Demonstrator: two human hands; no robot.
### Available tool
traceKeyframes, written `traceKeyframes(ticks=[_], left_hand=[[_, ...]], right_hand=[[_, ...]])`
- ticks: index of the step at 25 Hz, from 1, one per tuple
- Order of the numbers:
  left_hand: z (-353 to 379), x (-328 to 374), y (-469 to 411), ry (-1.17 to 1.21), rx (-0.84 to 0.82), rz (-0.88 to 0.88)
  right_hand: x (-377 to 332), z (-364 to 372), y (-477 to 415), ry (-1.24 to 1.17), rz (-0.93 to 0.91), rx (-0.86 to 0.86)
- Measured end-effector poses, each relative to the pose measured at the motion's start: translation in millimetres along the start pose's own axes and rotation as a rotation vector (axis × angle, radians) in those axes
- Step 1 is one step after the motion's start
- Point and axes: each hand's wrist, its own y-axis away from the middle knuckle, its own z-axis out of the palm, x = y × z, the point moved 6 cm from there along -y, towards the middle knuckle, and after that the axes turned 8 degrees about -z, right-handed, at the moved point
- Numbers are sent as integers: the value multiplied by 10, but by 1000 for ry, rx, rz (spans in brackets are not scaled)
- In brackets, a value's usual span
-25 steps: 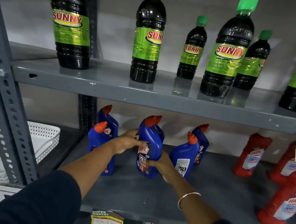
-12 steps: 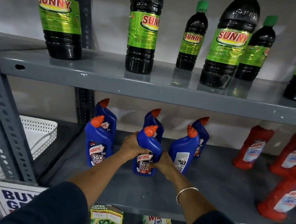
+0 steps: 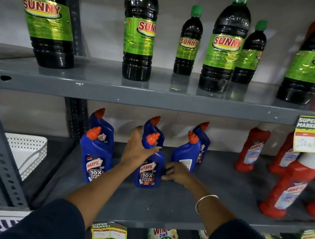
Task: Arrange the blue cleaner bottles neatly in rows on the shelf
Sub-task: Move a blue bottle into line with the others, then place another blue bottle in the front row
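Standing blue bottle [image 3: 149,168] between spread fingers [image 3: 135,136].

Dark navy sleeves [image 3: 50,222] are pushed up both forearms; a thin silver bangle [image 3: 203,201] circles the right wrist.

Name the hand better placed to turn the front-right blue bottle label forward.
Right. The right hand lies beside the front-right blue bottle, whose back label faces out; the left hand hovers open over the middle bottle.

My left grip [image 3: 137,148] is raised, fingers spread and open, palm turned right, thumb stretched out. My right grip [image 3: 176,172] sits lower, fingers loosely curled, holding nothing. Both forearms reach forward, sleeves pushed back.
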Motion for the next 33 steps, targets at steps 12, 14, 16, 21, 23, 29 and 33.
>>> traceKeyframes(ticks=[12,14,16,21,23,29,33], left_hand=[[1130,404,-129,-238,-279,91],[1335,260,-258,-253,-376,-28],[1417,226,-330,-278,-339,-38],[1440,275,-265,-197,-209,-101],[1396,387,-235,-123,-86,-134],[1323,661,-149,144,291,-432],[1393,688,-123,381,139,-418]], right_hand=[[628,-706,4,-110,-54,184],[789,-668,-149,-174,-89,170],[896,-647,-288,-201,-144,179],[914,-769,-348,-179,-231,111],[839,-788,-290,-246,-244,150],[459,-469,-79,-268,-211,255],[436,-630,-6,-492,-90,391]])
